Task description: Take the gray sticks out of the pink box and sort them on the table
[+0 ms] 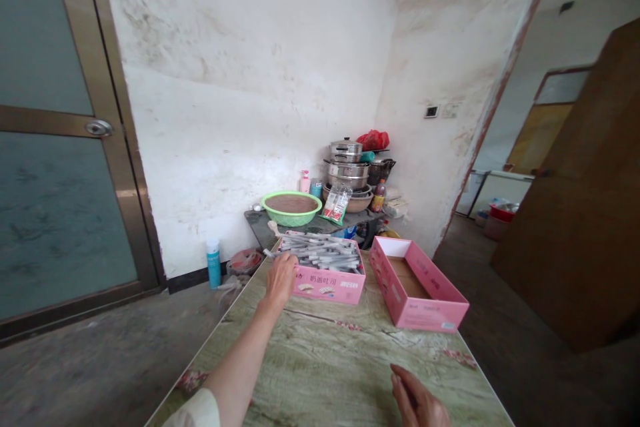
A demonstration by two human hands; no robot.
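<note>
My left hand (281, 277) reaches forward to the left end of a pink box (330, 284) heaped with several grey-white stick-like items (323, 253). Its fingers curl at the box's edge, touching the sticks; what they grip, if anything, is hidden. A second pink box (430, 310) stands to the right, open, showing a brown bottom. My right hand (417, 401) rests low on the green marbled table (325, 360), fingers together and loosely stretched, holding nothing.
Beyond the table a low shelf carries a green basin (291, 207), stacked steel pots (347, 170), bottles and a red bag. A metal-framed glass door (65, 147) stands at left, a brown wooden door (585, 213) at right. A blue can (214, 262) is on the floor.
</note>
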